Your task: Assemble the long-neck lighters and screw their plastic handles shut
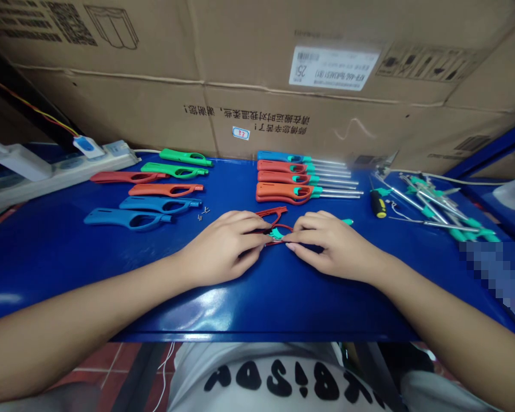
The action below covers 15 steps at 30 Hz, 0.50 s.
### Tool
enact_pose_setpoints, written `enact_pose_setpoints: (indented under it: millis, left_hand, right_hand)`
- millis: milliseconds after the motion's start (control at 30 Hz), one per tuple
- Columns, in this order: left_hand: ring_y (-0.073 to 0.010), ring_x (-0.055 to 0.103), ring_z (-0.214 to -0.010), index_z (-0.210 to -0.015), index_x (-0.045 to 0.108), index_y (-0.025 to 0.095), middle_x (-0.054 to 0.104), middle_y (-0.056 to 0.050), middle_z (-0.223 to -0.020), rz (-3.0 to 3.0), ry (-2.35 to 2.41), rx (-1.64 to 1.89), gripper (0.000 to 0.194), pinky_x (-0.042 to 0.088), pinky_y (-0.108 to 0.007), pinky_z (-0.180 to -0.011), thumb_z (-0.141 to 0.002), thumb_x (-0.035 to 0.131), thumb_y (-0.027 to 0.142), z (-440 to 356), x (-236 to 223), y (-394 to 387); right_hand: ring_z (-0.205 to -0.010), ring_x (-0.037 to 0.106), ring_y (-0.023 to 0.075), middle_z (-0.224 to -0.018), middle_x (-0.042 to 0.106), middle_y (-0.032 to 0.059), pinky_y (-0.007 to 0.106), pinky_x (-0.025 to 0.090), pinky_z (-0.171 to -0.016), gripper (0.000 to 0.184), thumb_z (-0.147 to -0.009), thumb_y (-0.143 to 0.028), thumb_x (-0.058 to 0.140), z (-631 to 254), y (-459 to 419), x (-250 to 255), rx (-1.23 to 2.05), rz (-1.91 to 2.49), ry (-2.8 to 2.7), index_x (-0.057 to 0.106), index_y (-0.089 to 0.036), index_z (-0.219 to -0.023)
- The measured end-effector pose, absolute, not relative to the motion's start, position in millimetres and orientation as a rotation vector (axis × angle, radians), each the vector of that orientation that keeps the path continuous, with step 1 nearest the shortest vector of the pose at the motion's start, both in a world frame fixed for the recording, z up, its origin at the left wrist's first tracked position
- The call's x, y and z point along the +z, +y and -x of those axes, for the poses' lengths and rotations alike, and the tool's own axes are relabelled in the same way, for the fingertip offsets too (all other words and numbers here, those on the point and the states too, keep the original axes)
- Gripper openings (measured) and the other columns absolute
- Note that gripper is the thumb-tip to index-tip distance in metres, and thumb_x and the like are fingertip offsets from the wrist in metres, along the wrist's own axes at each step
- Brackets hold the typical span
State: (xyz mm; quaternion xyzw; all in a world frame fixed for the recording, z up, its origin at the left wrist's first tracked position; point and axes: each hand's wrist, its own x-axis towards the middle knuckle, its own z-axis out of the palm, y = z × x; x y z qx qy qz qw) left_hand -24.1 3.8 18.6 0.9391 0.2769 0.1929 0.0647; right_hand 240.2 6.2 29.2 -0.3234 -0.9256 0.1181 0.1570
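Note:
In the middle of the blue table, an opened red lighter handle (288, 228) lies between my two hands, with a green trigger part (276, 233) inside it. My left hand (234, 243) pinches the handle's left part with thumb and fingers. From the other side, the closed fingers of my right hand (326, 243) grip the handle around the trigger part. Just behind them lies another red handle piece (278, 214), partly covered by my left fingers. A green tip (348, 221) sticks out beyond my right hand. What the fingertips press on is partly hidden.
Green, red, orange and blue handles, such as a blue handle (129, 218), lie at left near small metal pins (202, 214). Assembled stick lighters (283, 191) are lined up behind. At right are a screwdriver (377, 204) and metal tubes (433, 209). A power strip (68, 171) stands far left.

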Motion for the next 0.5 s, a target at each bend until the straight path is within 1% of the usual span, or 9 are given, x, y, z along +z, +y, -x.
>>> enact_pose_setpoints:
  millis: [133,367,500]
  left_hand:
    - [-0.0263,0.058,-0.123,-0.123,0.070,0.022,0.066,-0.008,-0.131,-2.831,0.848,0.556,0.032,0.046,-0.044,-0.106,-0.100,0.048,0.021,23.2,17.6,3.4]
    - [-0.0270,0.058,-0.122,-0.121,0.071,0.021,0.066,-0.009,-0.131,-2.816,0.855,0.542,0.030,0.047,-0.044,-0.104,-0.100,0.050,0.022,21.2,15.6,3.9]
    - [-0.0272,0.058,-0.122,-0.122,0.071,0.022,0.065,-0.010,-0.130,-2.817,0.850,0.535,0.030,0.047,-0.045,-0.104,-0.099,0.051,0.021,21.5,15.7,3.4]
  right_hand:
    - [-0.088,0.060,0.0185,-0.095,0.070,0.0056,0.036,0.040,-0.082,0.024,-0.100,-0.029,0.056,-239.9,6.5,28.5,0.348,0.920,-2.641,0.077,-0.021,-0.109]
    - [-0.086,0.061,0.0186,-0.091,0.071,0.0052,0.036,0.041,-0.080,0.026,-0.101,-0.029,0.054,-238.3,4.7,26.9,0.329,0.883,-2.657,0.076,-0.021,-0.111]
    - [-0.084,0.060,0.0184,-0.089,0.071,0.0055,0.036,0.040,-0.080,0.027,-0.101,-0.028,0.052,-237.9,5.0,26.6,0.286,0.871,-2.677,0.077,-0.020,-0.109]
